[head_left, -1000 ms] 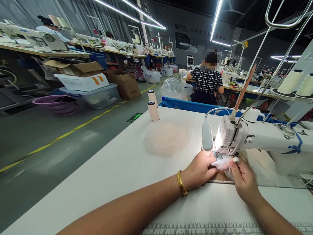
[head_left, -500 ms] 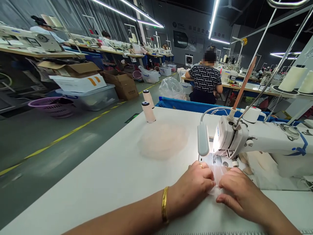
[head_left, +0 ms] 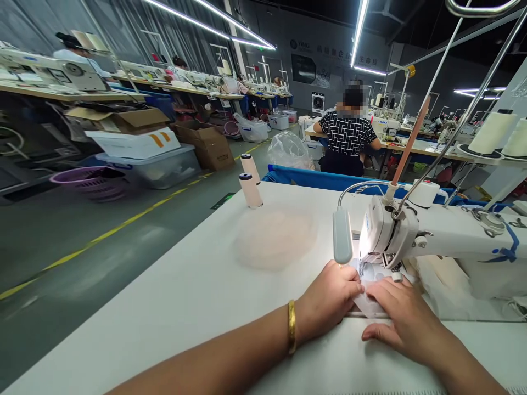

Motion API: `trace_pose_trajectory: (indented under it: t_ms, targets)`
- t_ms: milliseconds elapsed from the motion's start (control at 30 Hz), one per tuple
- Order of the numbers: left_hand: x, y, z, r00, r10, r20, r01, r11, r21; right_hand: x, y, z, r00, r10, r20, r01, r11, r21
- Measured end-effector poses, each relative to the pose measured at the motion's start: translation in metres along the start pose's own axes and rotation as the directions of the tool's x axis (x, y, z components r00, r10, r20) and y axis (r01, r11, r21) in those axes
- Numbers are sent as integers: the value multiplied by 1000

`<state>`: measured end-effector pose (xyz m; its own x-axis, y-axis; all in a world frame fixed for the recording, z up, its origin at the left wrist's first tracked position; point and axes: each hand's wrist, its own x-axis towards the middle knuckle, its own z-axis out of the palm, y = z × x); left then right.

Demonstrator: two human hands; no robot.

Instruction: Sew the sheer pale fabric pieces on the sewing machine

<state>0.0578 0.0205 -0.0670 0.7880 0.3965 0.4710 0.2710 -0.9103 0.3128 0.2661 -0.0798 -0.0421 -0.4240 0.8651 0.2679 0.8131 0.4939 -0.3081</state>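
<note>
A piece of sheer whitish fabric (head_left: pixel 370 308) lies under the needle area of the white sewing machine (head_left: pixel 436 233). My left hand (head_left: pixel 331 293) is closed on the fabric's left edge, close to the presser foot. My right hand (head_left: pixel 405 315) rests on the fabric's right side, fingers lying flat and thumb stretched away. The fingertips of both hands are a short way apart, just in front of the needle. A small grey lamp (head_left: pixel 342 236) hangs over my left fingers. The stitching point itself is partly hidden.
Sheer peach fabric (head_left: pixel 275 238) lies on the white table (head_left: pixel 185 323), left of the machine. Two peach thread cones (head_left: pixel 250 191) stand at the table's far left corner. More pale fabric (head_left: pixel 448 280) lies beneath the machine arm. A person (head_left: pixel 348 134) sits ahead.
Both hands and the fabric have moved slightly forward toward the needle. My right fingers have flattened out on the fabric, and my left hand keeps its closed grip.
</note>
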Motion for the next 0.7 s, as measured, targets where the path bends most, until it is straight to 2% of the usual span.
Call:
trace_pose_trajectory:
  t_ms: [133,233,333,400,533,600,700]
  targets:
    - [6,-6,-1,998,-60,25,63,990,-129,4,7,11,997,16,-74,-18,1000,-21]
    - [13,-9,-5,987,-134,88,154,948,-278,10,10,12,982,106,-156,-95,993,76]
    - [16,-12,-8,970,-197,145,235,913,-333,14,9,8,963,199,-180,-166,969,180]
    - [15,-11,-10,978,-175,116,203,927,-317,13,9,7,967,195,-167,-163,969,188]
    - [2,-3,-12,1000,-1,21,4,991,-131,5,7,7,999,10,-51,-6,997,82]
    - [-5,4,-14,998,65,18,-64,997,-51,1,4,6,998,-55,10,54,998,20]
    - [-11,12,-17,994,100,36,-100,995,-6,-2,0,4,997,-74,32,75,996,-41]
